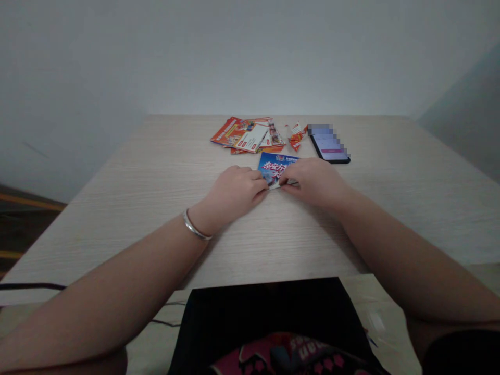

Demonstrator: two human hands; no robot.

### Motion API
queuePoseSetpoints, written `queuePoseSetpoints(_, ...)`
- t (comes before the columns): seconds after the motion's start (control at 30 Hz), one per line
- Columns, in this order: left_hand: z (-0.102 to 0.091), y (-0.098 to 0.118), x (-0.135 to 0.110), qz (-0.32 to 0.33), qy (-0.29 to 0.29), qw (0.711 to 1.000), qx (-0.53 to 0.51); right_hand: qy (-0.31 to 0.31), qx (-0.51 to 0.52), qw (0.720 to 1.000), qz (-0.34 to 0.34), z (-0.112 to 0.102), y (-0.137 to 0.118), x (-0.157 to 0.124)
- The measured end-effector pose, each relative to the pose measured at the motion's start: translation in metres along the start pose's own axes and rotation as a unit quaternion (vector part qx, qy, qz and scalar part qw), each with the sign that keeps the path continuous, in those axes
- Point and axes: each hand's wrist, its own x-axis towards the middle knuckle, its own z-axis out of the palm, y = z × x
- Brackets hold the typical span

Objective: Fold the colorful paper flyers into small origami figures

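Observation:
A blue printed leaflet (pixel 272 165) with large white and red lettering lies on the table in front of me. My left hand (pixel 240 188) is closed at its near left corner, thumb and fingers pinching the edge. On the near right side, my right hand (pixel 315 181) is also closed, its thumb and forefinger gripping the leaflet's near edge and its back covering the right part. A silver bracelet (pixel 193 226) circles my left wrist.
A pile of red and orange leaflets (pixel 242 136) lies farther back on the pale wooden table (pixel 156 182). To its right are a crumpled red-and-clear wrapper (pixel 297 138) and a phone (pixel 330 145) with a lit screen. A wall (pixel 250 57) stands behind the table.

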Motion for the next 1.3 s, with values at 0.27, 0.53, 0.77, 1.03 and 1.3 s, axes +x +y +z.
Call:
queuePoseSetpoints(0.27, 0.005, -0.002, 0.000, -0.111, 0.126, 0.979, -0.117, 0.103, -0.002, 0.994, 0.048, 0.001, -0.009, 0.002)
queuePoseSetpoints(0.53, -0.007, 0.005, -0.002, -0.107, 0.191, 0.975, -0.044, 0.153, 0.045, 0.986, 0.059, -0.004, -0.021, 0.000)
queuePoseSetpoints(0.77, -0.012, 0.009, -0.004, -0.101, 0.197, 0.975, -0.017, 0.170, 0.031, 0.984, 0.043, -0.008, -0.031, -0.002)
queuePoseSetpoints(1.03, -0.006, 0.007, -0.003, -0.046, 0.254, 0.966, -0.006, 0.247, 0.082, 0.966, -0.011, 0.005, -0.028, 0.003)
queuePoseSetpoints(1.3, -0.013, 0.007, -0.004, -0.064, 0.214, 0.974, -0.048, 0.234, 0.113, 0.966, 0.012, 0.003, -0.025, 0.000)
